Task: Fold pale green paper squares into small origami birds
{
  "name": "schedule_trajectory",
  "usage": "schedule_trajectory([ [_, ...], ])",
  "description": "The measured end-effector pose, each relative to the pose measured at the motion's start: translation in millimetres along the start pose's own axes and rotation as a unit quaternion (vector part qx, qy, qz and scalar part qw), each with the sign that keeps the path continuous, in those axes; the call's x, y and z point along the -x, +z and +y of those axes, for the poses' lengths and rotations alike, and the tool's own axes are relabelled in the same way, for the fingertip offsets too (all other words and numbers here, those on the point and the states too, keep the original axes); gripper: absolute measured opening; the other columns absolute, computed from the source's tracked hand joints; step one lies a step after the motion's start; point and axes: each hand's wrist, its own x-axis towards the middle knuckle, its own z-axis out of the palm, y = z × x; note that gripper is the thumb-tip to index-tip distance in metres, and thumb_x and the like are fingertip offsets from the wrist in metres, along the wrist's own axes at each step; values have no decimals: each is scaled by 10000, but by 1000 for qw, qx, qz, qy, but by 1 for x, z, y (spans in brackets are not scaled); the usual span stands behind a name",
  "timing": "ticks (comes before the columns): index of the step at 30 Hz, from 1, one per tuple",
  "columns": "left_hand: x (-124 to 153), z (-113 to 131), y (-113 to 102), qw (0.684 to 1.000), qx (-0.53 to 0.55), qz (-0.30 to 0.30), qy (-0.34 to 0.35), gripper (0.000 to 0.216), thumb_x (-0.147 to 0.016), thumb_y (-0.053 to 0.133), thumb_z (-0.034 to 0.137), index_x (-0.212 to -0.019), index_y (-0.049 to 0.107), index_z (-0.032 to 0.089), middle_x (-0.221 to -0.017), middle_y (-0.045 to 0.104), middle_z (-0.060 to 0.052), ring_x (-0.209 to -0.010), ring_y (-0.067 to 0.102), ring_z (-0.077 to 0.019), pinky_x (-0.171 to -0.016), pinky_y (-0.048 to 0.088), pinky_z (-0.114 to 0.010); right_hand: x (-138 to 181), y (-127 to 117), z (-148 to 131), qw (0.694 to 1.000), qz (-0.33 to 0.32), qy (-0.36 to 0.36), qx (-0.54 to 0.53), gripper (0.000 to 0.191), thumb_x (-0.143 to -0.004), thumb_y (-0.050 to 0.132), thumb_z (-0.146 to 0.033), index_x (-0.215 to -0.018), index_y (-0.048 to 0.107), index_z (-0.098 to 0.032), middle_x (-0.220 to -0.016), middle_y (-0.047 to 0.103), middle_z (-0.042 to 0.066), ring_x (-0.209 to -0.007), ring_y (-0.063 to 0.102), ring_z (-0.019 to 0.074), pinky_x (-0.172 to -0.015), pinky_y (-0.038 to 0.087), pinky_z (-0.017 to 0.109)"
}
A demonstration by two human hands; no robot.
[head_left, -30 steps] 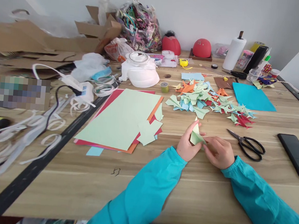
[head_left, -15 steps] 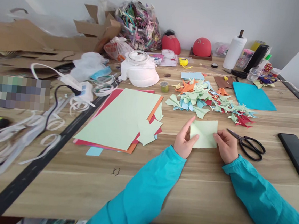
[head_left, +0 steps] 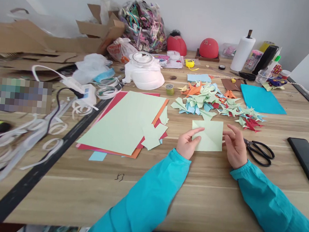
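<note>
wooden table [head_left: 83, 192], inside front edge [head_left: 193, 230], left hand [head_left: 187, 144] touching green paper [head_left: 213, 137], pinch unclear, right hand [head_left: 236, 149] holding fingers spread alongside

The square [head_left: 212, 135] is seen to be matt paper, smooth but for a fine diagonal crease, and the same dull paper is shown by the sheets [head_left: 124, 124] and the folded shapes [head_left: 205, 96]. The tabletop [head_left: 88, 193] is faced in smooth, grained wood, while the scissors [head_left: 259, 153] are finished in smooth black and the phone [head_left: 305, 160] is left sleek and dark across its front. Clear, crinkled plastic is shown by the bag [head_left: 143, 26], matt brown cardboard by the boxes [head_left: 58, 43], and softly wrinkled cloth by the sleeves [head_left: 148, 187].
</note>
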Motion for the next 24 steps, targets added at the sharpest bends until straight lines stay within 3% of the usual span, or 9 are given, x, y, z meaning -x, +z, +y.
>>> schedule_trajectory([
  [5,-4,-6,-2,999,28,-1,-29,321,-649,640,200,-966,687,191,-1054,667,-35,-1101,537,-225,-998,361,-357,-2,-5,0,977,-82,-148,131,385,-864,344,-113,-1135,566,-271,-1137,547,80,-989,561,185,-758,514,327],
  [9,-5,0,-3,988,123,-32,-86,313,-644,641,266,-935,698,166,-1032,675,-64,-1055,566,-262,-946,403,-385,-4,-7,3,953,-143,-189,191,469,-815,317,-24,-1116,595,-252,-1083,590,82,-1020,565,197,-827,500,361],
  [14,-13,8,-14,942,265,-109,-176,433,-697,477,416,-876,712,99,-889,701,-125,-949,613,-304,-861,449,-443,-4,-7,4,941,-141,-226,210,486,-786,325,-12,-1130,593,-227,-1050,615,91,-1023,558,204,-837,495,382],
  [16,-17,4,-20,941,267,-136,-155,407,-641,478,327,-880,713,98,-873,703,-117,-935,616,-301,-847,455,-438,-4,-7,3,945,-141,-222,196,495,-769,332,-4,-1120,601,-225,-1049,621,88,-1013,565,200,-828,500,380],
  [20,-21,-5,-28,972,138,-169,-91,436,-552,535,156,-954,698,119,-833,703,-91,-874,630,-277,-825,472,-419,-5,-7,2,971,-151,-138,124,432,-795,362,-44,-1082,628,-224,-1023,641,76,-951,603,184,-781,525,342],
  [24,-17,-4,-28,985,-34,-152,77,285,-661,599,188,-924,708,193,-1100,619,-91,-1014,573,-240,-887,452,-377,-7,-7,4,983,-164,-64,58,336,-833,415,-131,-1066,638,-226,-1026,650,66,-943,618,184,-784,530,332],
])
